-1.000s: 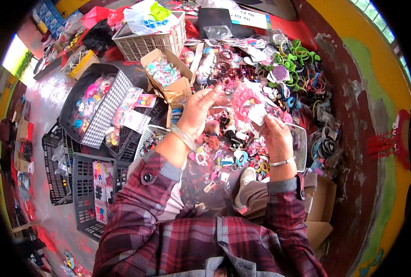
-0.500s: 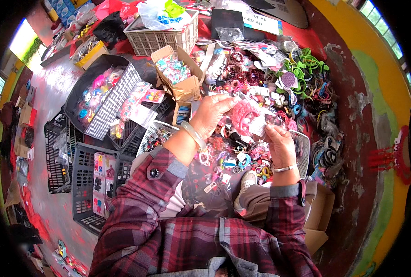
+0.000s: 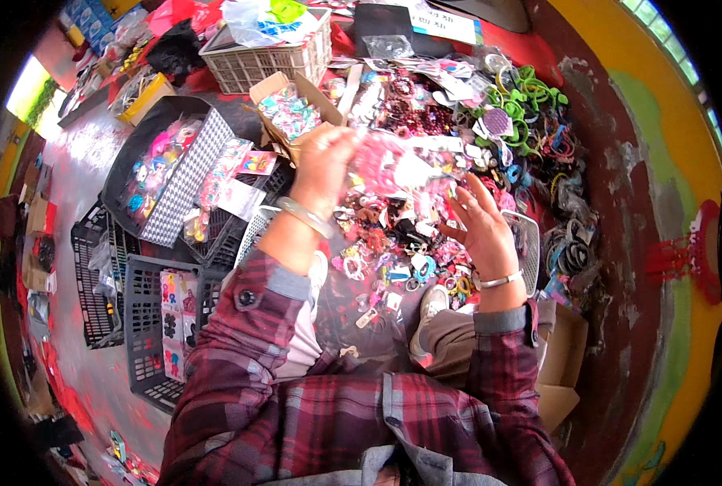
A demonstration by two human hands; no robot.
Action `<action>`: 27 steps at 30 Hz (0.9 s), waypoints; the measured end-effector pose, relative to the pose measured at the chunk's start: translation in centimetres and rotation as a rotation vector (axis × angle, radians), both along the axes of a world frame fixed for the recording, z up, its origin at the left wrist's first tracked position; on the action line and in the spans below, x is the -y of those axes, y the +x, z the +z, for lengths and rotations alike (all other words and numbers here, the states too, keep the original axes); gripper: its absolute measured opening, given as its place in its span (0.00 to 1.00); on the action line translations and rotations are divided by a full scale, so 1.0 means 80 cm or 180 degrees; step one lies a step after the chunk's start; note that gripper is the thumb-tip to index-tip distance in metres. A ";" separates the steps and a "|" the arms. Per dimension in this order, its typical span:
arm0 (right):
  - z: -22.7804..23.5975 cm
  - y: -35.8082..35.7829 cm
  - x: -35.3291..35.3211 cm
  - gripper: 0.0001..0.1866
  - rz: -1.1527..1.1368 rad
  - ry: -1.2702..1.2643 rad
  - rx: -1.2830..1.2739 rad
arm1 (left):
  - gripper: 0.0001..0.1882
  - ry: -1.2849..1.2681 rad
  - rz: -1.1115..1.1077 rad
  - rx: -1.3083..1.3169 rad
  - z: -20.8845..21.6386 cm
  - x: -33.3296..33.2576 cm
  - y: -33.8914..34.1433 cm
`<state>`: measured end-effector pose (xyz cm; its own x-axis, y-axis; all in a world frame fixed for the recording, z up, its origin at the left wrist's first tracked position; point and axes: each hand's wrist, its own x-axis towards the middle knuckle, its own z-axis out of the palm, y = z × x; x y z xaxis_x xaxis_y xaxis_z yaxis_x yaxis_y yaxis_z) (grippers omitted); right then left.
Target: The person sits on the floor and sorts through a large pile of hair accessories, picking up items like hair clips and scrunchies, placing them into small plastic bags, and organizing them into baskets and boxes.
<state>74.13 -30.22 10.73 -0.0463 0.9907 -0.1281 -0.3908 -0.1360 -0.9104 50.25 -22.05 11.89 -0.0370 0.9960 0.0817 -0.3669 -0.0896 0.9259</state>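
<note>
My left hand [image 3: 327, 166] is closed on the edge of a clear plastic bag of pink hair ties [image 3: 375, 164], with a white label on it; motion smears the bag. My right hand [image 3: 484, 223] is open, fingers apart, just right of the bag and touching nothing that I can make out. Below both hands spreads a large pile of hair accessories [image 3: 422, 235], with hair ties, beaded bands and tagged pieces. Green hair bands [image 3: 527, 101] lie at its far right, dark bands [image 3: 576, 271] at the near right.
At the left stand a houndstooth-patterned box [image 3: 187, 186] of packets and a dark plastic crate [image 3: 154, 324] with carded hair pieces. An open carton [image 3: 296, 101] of small packets sits before a beige crate [image 3: 268, 61]. Near my right knee is a cardboard box [image 3: 562, 364].
My right hand has let go of the bag and its fingers have spread. My left hand has moved left and away, carrying the bag with it.
</note>
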 end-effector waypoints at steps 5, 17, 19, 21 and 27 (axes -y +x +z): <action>0.013 0.005 -0.004 0.40 0.0203 0.0202 -0.0954 | 0.06 -0.0154 0.0093 0.0250 -0.006 -0.010 -0.019; 0.026 -0.001 0.005 0.34 0.0081 -0.0008 0.0876 | 0.06 -0.0172 -0.0007 0.0258 -0.006 -0.006 -0.008; 0.012 0.004 0.001 0.30 0.0189 0.0869 0.2626 | 0.06 -0.0151 0.0005 0.0231 -0.007 -0.005 -0.011; 0.018 0.015 -0.001 0.19 0.0803 0.0041 0.2562 | 0.05 -0.0088 0.0008 0.0190 -0.011 -0.005 -0.012; 0.023 0.030 0.013 0.29 0.1601 0.0371 0.2650 | 0.10 -0.0055 -0.0124 0.0013 -0.022 -0.015 -0.024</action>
